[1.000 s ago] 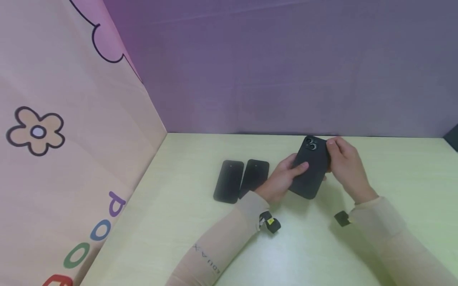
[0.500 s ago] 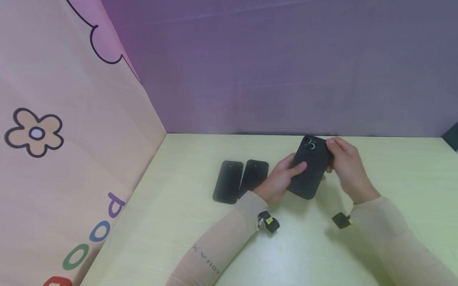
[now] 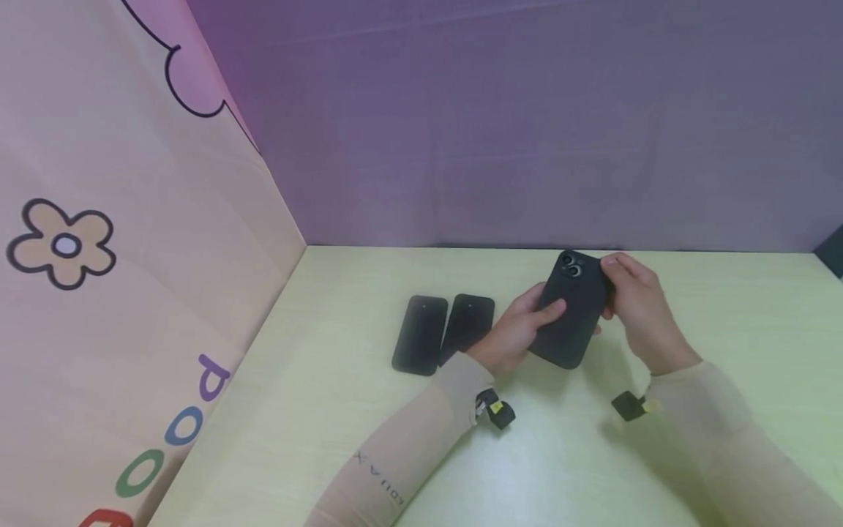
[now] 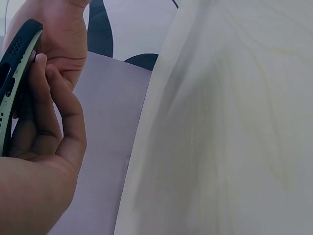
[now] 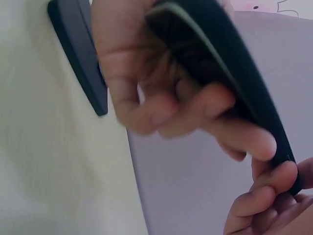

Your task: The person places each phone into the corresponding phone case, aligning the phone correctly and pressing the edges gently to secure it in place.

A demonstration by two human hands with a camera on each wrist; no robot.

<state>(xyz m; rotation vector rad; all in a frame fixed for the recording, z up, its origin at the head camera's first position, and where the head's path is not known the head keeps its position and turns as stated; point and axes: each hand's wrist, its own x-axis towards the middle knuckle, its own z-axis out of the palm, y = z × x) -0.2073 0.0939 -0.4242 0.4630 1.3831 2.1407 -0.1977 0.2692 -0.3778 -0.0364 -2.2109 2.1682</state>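
A smartphone (image 3: 569, 322) in a dark case is held tilted above the table, its back and camera lenses facing up in the head view. My left hand (image 3: 514, 333) grips its left side, thumb lying across the back and fingers underneath. At the upper right corner, my right hand (image 3: 642, 311) pinches the case edge between thumb and fingers. In the left wrist view the phone's end (image 4: 17, 63) shows a pale frame with small holes inside the dark case. My left fingers (image 5: 205, 107) curl under the phone in the right wrist view. The screen is mostly hidden.
Two dark phones, a left one (image 3: 419, 337) and a right one (image 3: 467, 326), lie side by side on the pale table (image 3: 296, 410), left of my left hand. A purple backdrop (image 3: 461, 132) stands behind. A dark object (image 3: 831, 252) shows at the far right edge.
The phone and both hands stay almost in place. My right fingers shift slightly at the case corner, and the head view moves a little.
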